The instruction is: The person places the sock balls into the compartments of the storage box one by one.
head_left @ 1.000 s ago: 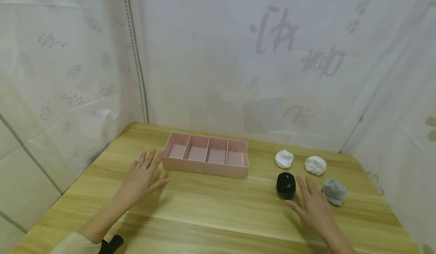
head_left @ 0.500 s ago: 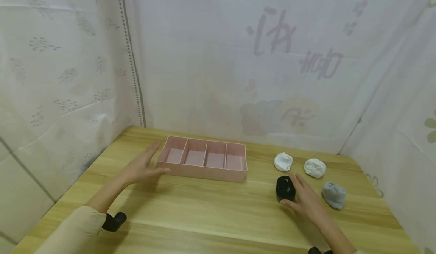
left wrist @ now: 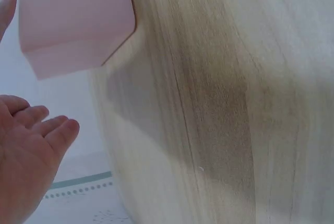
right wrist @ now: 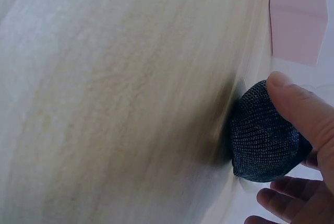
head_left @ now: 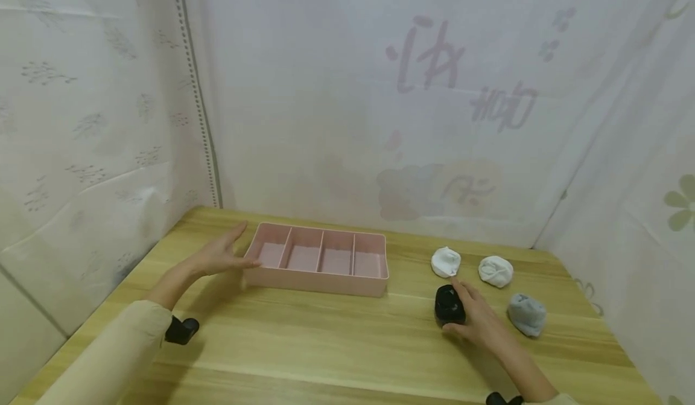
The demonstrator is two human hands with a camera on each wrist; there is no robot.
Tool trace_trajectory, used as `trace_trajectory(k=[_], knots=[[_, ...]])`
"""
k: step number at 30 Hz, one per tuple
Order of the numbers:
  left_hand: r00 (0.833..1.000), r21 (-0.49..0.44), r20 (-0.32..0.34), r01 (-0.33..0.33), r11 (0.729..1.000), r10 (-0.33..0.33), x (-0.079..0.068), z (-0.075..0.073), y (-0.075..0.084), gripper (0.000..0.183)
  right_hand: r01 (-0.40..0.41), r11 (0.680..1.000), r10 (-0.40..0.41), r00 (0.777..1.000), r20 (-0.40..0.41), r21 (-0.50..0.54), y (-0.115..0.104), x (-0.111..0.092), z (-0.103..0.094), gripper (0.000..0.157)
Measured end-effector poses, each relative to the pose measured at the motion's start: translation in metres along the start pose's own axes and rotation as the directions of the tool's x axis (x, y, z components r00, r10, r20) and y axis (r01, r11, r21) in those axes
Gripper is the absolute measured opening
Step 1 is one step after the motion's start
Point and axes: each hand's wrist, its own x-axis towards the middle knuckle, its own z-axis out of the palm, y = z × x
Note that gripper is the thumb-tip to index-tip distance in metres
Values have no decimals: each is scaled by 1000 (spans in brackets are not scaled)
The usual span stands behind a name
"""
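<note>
Desk [head_left: 304, 344], wood-grained, lower frame. Pink tray [head_left: 320, 280], four compartments, lower centre. Left hand [head_left: 217, 258], fingers spread, holding nothing, beside the tray's left end. Right hand [head_left: 480, 320], lower right, thumb and fingers around black bundle [head_left: 448, 305]; a gentle, even pinch should suit its likely soft shape. Bundle's ribbed knit: right wrist view only. Tray compartments: head view only.

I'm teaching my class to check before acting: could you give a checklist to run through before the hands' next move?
1. Right hand at the black bundle: ok, its thumb touches it.
2. Grip firm enough to lift: cannot tell.
3. Left hand steadying the pink box: cannot tell; it is at the left end, contact unclear.
4. Box upright: ok, open side up.
5. Compartments free: ok, all four look empty.
</note>
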Motion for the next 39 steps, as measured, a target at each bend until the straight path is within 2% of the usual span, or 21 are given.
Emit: trace_trajectory(k=[10,17,24,28,34,39], knots=[[997,-52,74,-28,998,32,6,0,-7,107,30,1000,-30,999,-23,3,0,3,2,89],[992,-71,119,-39,997,47,11,-1,-11,108,35,999,-35,999,8,10,0,3,1,92],[980,-168,189,-32,985,64,14,-2,-17,109,50,999,-50,999,7,13,2,5,2,93],[973,-183,217,-43,982,83,16,-2,-18,110,66,998,-67,998,14,13,5,7,3,94],[970,-165,232,-38,985,77,18,-3,-18,112,55,998,-55,998,30,12,6,9,4,92],[963,-229,255,-22,973,82,21,-2,-19,113,47,999,-47,999,3,0,6,10,5,88]])
